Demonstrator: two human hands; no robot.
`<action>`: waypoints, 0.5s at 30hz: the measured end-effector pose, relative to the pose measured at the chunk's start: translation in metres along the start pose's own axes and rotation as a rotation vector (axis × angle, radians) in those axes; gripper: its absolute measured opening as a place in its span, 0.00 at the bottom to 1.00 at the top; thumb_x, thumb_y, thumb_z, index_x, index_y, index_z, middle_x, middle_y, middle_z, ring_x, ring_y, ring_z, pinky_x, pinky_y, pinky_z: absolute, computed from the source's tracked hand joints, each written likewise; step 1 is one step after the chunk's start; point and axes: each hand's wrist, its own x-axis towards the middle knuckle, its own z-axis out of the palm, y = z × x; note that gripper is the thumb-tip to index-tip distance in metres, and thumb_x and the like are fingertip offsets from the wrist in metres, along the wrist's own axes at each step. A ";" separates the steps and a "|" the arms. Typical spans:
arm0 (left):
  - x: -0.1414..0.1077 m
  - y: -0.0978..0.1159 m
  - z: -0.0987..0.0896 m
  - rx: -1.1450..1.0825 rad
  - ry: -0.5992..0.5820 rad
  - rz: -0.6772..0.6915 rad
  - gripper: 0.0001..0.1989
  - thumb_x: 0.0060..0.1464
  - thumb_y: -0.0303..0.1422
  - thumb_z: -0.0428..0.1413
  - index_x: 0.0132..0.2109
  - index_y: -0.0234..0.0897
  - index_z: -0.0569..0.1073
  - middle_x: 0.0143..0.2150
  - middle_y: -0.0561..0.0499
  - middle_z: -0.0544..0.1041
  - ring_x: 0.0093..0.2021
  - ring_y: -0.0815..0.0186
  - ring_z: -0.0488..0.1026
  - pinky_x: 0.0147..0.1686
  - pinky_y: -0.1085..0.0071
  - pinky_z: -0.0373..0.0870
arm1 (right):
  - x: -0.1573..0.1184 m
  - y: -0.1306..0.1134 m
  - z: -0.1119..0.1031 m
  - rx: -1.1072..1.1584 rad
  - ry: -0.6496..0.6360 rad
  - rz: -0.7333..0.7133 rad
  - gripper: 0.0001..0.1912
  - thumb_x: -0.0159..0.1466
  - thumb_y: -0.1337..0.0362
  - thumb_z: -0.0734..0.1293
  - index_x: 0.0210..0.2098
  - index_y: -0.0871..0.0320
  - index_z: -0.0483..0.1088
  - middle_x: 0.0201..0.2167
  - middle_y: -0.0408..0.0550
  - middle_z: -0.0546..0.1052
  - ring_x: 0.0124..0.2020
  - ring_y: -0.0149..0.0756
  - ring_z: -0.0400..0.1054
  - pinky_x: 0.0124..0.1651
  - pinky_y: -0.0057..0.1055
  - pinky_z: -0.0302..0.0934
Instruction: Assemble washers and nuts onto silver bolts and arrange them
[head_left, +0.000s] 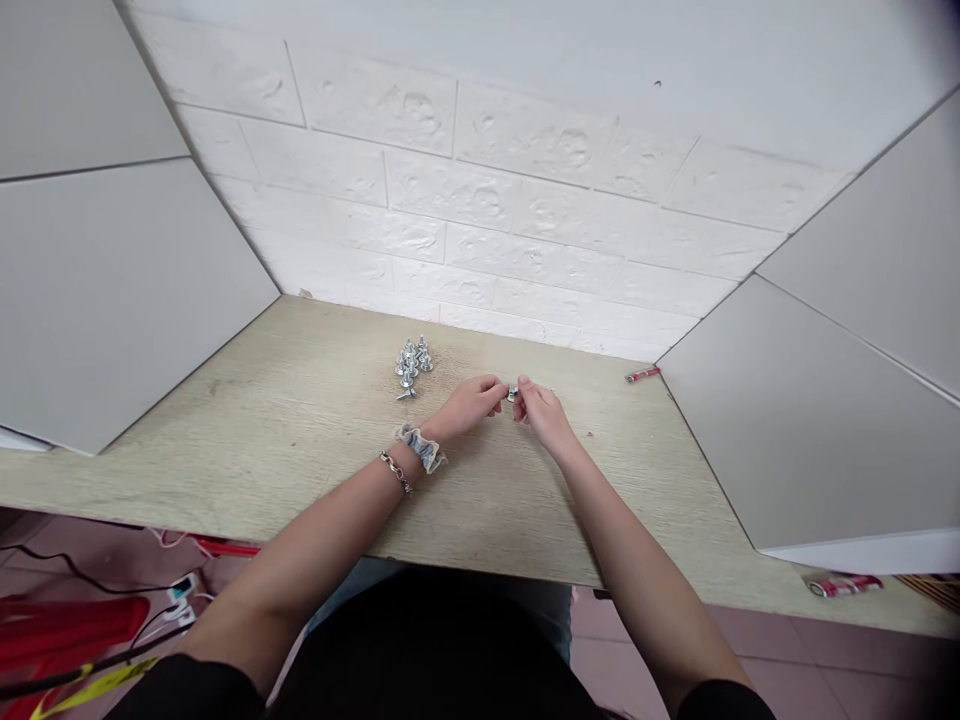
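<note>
The left hand (474,400) and right hand (543,414) are pinching a metal fastener (512,393) between them over the bench (480,495), fingers nearly closed. A fastener pile (409,362) is lying leftward. Two-handed manipulation is apparently proceeding; the next move is likely requiring steady opposing grips.

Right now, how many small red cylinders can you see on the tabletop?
2: one red cylinder at the back, by the grey panel on the right; the other near the front edge, far right. More may be hidden behind the panel.
</note>
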 end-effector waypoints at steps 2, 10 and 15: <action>0.000 0.000 0.001 0.004 -0.019 -0.001 0.14 0.53 0.39 0.44 0.25 0.35 0.63 0.23 0.54 0.66 0.26 0.70 0.64 0.28 0.72 0.58 | -0.001 0.002 0.001 -0.044 -0.025 0.015 0.28 0.59 0.43 0.52 0.14 0.57 0.57 0.10 0.41 0.61 0.18 0.30 0.57 0.27 0.29 0.52; 0.004 -0.006 0.002 -0.147 -0.052 -0.072 0.15 0.52 0.40 0.44 0.26 0.34 0.64 0.23 0.54 0.65 0.25 0.71 0.63 0.28 0.73 0.60 | 0.004 0.007 0.004 -0.011 -0.007 -0.098 0.10 0.56 0.56 0.59 0.28 0.56 0.60 0.23 0.40 0.67 0.24 0.29 0.60 0.30 0.28 0.54; 0.004 -0.006 0.000 -0.217 -0.057 -0.105 0.15 0.51 0.41 0.44 0.26 0.34 0.64 0.25 0.52 0.67 0.26 0.70 0.63 0.28 0.72 0.61 | 0.003 0.003 0.000 0.042 0.092 -0.109 0.09 0.52 0.61 0.61 0.33 0.55 0.59 0.30 0.41 0.69 0.28 0.29 0.61 0.32 0.27 0.55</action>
